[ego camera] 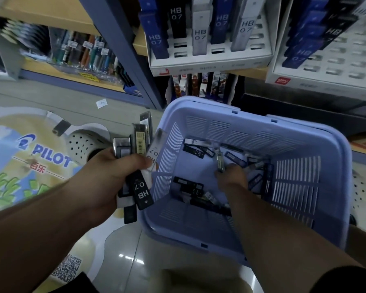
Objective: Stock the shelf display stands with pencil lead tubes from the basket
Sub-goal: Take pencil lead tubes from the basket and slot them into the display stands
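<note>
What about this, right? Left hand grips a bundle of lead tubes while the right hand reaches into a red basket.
Wrong colour: the head view shows the basket is pale lilac-blue, not red. The left hand does grip a bundle of lead tubes while the right hand reaches into it.

Light was dim and bluish. Overhead glare spotted the glossy floor at six o'clock. Shelves at ten o'clock bent and blurred.
</note>
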A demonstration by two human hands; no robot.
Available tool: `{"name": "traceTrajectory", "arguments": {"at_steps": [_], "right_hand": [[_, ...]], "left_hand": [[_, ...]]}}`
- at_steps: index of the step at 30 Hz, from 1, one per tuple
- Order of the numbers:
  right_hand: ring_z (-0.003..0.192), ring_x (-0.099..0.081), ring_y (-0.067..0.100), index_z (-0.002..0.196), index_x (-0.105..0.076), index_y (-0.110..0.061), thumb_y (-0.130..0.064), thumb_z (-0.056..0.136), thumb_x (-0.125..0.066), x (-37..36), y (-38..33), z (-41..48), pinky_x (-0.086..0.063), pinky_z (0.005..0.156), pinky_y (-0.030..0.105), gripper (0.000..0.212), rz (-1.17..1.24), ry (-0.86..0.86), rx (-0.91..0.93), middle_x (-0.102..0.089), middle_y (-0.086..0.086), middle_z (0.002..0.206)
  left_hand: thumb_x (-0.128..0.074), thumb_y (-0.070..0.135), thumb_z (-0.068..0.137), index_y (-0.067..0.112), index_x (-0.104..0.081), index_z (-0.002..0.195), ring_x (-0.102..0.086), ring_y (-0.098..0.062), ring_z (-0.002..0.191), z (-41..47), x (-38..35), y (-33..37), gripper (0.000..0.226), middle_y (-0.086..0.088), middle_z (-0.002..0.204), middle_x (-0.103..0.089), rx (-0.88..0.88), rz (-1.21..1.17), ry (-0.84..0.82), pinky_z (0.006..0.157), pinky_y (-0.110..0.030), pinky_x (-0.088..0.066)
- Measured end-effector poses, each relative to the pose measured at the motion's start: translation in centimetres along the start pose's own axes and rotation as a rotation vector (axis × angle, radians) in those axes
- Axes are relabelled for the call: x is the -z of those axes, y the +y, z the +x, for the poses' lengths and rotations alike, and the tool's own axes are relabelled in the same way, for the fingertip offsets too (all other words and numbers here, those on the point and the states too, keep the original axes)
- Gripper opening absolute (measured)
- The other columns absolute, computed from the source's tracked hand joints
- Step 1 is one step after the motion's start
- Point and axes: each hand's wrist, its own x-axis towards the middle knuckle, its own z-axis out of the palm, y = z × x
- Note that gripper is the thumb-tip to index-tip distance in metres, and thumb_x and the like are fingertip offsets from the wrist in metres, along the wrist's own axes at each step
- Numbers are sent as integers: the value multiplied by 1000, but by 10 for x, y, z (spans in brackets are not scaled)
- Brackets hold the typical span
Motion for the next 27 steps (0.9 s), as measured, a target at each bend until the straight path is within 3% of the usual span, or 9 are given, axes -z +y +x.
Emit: {"name": "traceTrajectory", "arguments": {"at_steps": [3,6,9,12,15,18,20,23,27], "right_hand": [[69,-58,22,95,-68,-3,-26,96,-60,18,4,-4,-39,56,24,25,-1,-60,10,-66,11,85],[60,-51,14,82,-60,-8,-28,99,-59,48,7,-19,-33,46,23,26,-91,-152,136,-60,9,78],[62,-55,11,74,-60,-10,-27,100,-61,83,12,-51,-40,44,16,30,-60,-322,244,-60,6,74],[75,-66,25,77,-62,-14,-25,98,-64,126,15,-93,-60,69,31,24,61,-433,314,-63,11,80],[68,-63,17,84,-61,-16,-25,99,-63,192,11,-143,-56,59,26,18,15,-363,432,-60,4,78],[77,-69,25,92,-58,-15,-22,101,-59,258,14,-190,-61,65,34,12,15,-277,451,-63,8,89],[74,-72,29,92,-58,-13,-14,99,-56,294,22,-222,-61,62,37,8,140,-203,457,-66,13,89],[56,-61,16,95,-60,-8,-9,96,-55,327,33,-267,-48,51,28,5,374,-107,506,-64,8,77],[54,-53,15,93,-61,-12,-11,96,-56,337,43,-304,-39,49,25,6,681,-131,561,-64,6,73]], "left_hand": [[-68,9,84,8,-74,86,-62,-20,55,-2,-13,4,7,-7,62,-64,-15,-16,8,55,-28,-52],[-65,8,87,4,-72,88,-63,-19,52,-5,-32,9,9,-10,65,-65,-8,-39,-17,49,-26,-52],[-65,9,87,1,-71,96,-63,-18,51,-11,-57,9,14,-11,66,-64,-8,-50,-48,51,-27,-54],[-68,10,86,-2,-68,106,-63,-23,56,-23,-82,5,24,-12,68,-65,-22,-59,-64,57,-33,-55],[-68,10,86,-1,-70,103,-63,-24,57,-45,-108,6,20,-12,69,-66,-47,-48,-115,58,-34,-54],[-71,13,85,2,-71,102,-63,-27,66,-73,-133,16,20,-12,73,-67,-92,-43,-159,68,-40,-55],[-72,13,84,2,-72,99,-62,-29,72,-94,-148,25,19,-12,78,-67,-132,-45,-199,70,-40,-56],[-71,14,84,-1,-72,101,-63,-28,67,-124,-169,36,23,-14,79,-67,-197,-103,-243,63,-36,-54],[-66,13,89,-4,-70,102,-63,-24,57,-164,-194,41,22,-15,75,-66,-270,-183,-295,63,-34,-52]]}}
